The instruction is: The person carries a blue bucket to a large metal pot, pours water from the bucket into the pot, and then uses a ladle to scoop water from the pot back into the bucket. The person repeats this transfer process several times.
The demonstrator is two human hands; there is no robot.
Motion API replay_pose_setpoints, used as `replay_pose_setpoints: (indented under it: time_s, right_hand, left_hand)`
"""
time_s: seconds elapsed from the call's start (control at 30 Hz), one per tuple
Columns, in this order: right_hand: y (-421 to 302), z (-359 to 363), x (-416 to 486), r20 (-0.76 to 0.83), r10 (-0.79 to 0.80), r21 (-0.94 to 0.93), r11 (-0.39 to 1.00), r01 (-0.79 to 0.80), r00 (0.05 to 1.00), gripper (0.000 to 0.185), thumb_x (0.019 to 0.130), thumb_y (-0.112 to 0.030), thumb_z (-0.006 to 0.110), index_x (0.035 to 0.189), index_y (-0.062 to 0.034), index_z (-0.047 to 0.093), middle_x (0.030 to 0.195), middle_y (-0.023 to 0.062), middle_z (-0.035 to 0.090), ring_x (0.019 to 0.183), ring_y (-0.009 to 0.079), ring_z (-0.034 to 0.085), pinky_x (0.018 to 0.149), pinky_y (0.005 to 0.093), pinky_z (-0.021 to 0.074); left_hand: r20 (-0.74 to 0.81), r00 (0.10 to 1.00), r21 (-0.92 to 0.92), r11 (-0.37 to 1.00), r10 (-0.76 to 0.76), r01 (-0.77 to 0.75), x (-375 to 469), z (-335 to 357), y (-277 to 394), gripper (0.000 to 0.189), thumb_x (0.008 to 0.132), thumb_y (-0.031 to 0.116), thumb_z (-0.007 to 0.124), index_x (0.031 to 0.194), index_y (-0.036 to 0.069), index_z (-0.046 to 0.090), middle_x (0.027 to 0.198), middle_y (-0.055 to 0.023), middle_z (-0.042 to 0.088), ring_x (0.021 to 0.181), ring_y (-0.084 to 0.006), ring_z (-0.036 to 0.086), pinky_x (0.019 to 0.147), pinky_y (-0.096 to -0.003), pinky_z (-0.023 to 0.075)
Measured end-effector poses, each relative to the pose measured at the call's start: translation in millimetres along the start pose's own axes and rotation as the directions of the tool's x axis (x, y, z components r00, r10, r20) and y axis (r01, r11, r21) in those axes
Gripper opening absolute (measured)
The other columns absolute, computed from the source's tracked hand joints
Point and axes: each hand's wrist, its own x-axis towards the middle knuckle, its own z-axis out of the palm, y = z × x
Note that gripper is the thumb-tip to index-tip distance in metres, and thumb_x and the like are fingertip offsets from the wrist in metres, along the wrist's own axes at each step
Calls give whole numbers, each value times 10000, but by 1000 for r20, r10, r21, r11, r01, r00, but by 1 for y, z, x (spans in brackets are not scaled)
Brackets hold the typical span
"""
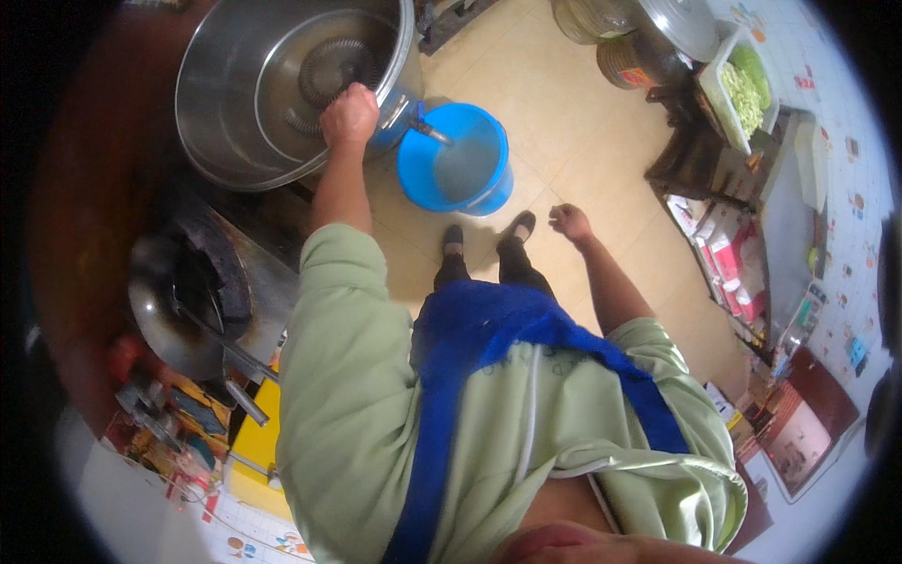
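A large round steel pot [218,106] stands at the upper left with murky liquid and dark metal coils [338,67] inside. My left hand [350,114] is curled over its near right side, beside the rim; the fingertips and anything in them are hidden. A tap [431,132] with a blue lever sticks out from the pot's side over a blue plastic bucket [499,151], which holds cloudy liquid. To the right of the bucket hangs my right hand [571,223], empty, its fingers loosely bent and touching nothing.
My feet are on the tiled floor [557,141] just before the bucket. At left, a wok [158,317] with a long-handled utensil rests by a stove. Large jars [624,63] and a white tray [722,116] of shredded green vegetable stand upper right, above a shelf holding packages [726,254].
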Motion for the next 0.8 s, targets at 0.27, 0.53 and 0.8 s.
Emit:
replay_pose_setpoints:
  time_s: [0.27,0.53,0.8]
  right_hand:
    - [4,73,84,116,139,21,990,-142,984,593,856,-345,634,1266,31,431,988,122,603,864,198,603,689,292,510]
    - [18,157,158,169,141,373,907,-196,976,693,812,-286,656,1368,-165,260,1286,150,425,1100,279,512,762,418,539]
    - [45,180,175,111,113,450,880,-152,987,713,819,-130,554,1384,-211,127,1274,158,396,1059,328,527,704,454,555]
  left_hand:
    - [-383,874,-7,945,300,-328,-8,13,-14,256,905,287,494,775,82,575,756,-114,612,695,-330,597,621,-438,483]
    - [-559,812,31,983,166,-179,-34,35,3,310,884,381,556,873,75,608,860,-101,565,776,-297,572,639,-427,434]
    - [-689,725,29,1000,18,3,-55,50,29,377,797,280,672,1056,32,557,1019,-180,513,945,-373,499,828,-472,394]
